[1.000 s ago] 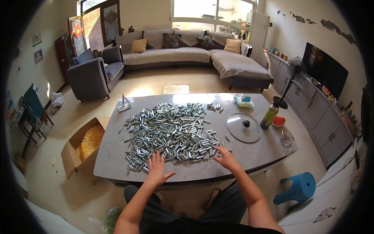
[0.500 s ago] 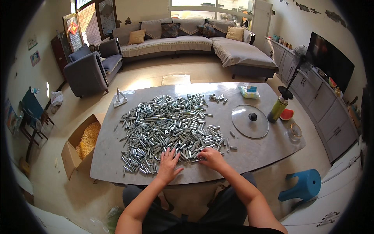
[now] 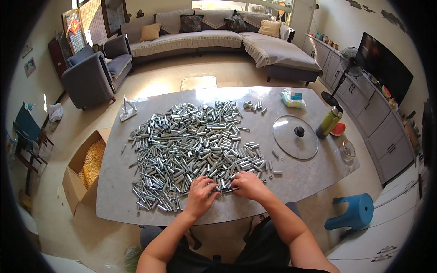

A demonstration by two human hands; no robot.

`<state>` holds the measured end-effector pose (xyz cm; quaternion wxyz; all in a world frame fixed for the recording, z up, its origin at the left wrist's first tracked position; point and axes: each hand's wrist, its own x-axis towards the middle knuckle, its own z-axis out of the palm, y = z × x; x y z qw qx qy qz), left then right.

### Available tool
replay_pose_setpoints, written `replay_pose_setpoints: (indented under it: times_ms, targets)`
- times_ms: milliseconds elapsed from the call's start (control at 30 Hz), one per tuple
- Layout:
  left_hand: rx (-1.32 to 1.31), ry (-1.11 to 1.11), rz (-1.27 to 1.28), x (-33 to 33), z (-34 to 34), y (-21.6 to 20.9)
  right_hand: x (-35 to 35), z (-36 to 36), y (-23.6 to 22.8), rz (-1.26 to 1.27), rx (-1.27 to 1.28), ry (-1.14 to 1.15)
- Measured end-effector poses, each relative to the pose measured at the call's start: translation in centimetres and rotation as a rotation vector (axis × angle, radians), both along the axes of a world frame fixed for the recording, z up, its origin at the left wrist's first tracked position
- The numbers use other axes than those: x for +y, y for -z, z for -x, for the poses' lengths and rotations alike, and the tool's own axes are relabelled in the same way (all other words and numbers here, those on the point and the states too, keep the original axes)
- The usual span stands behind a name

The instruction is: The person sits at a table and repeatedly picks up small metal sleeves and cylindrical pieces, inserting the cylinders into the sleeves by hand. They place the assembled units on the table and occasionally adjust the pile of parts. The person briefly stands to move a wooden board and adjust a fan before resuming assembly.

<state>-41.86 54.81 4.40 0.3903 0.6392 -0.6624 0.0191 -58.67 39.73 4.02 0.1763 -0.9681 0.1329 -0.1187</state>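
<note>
A wide heap of silver metal bolts and sleeves [image 3: 191, 145] covers the left and middle of the grey table [image 3: 291, 191]. At the heap's near edge, my left hand [image 3: 200, 196] rests with bent fingers, its thumb apart from them and nothing visibly gripped. Just to its right, my right hand [image 3: 250, 185] is closed, with fingertips pinching a small metal bolt [image 3: 231, 189] low over the tabletop. The fingers partly cover that piece. A few loose sleeves and nuts [image 3: 276, 173] lie right of this hand.
To the right are a glass lid [image 3: 296, 143], a green bottle [image 3: 328, 123], a watermelon piece [image 3: 338, 129], a glass bowl [image 3: 348, 149] and a wipes pack [image 3: 293, 98]. An open carton [image 3: 75, 182] with yellow contents stands left of the table, a blue stool [image 3: 353, 211] at the right.
My left hand has gone from flatter, spread fingers to bent ones and come closer to my right hand. The right hand stays at the heap's near edge. The whole view has shifted slightly.
</note>
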Motion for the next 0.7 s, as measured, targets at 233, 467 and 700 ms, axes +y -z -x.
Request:
replay_pose_setpoints:
  times_ms: [233, 467, 700]
  targets:
    - [0.152, -0.061, 0.058, 0.1, 0.3, -0.7, 0.0, -0.1, -1.8, -0.140, -0.108, 0.032]
    - [0.497, -0.030, 0.023, 0.9, 1.5, -0.3, 2.6, -2.3, -2.0, -0.351, -0.370, 0.066]
    - [1.074, -0.009, -0.004, 1.2, 1.0, 0.4, 4.0, -3.2, -1.8, -0.672, -0.497, 0.088]
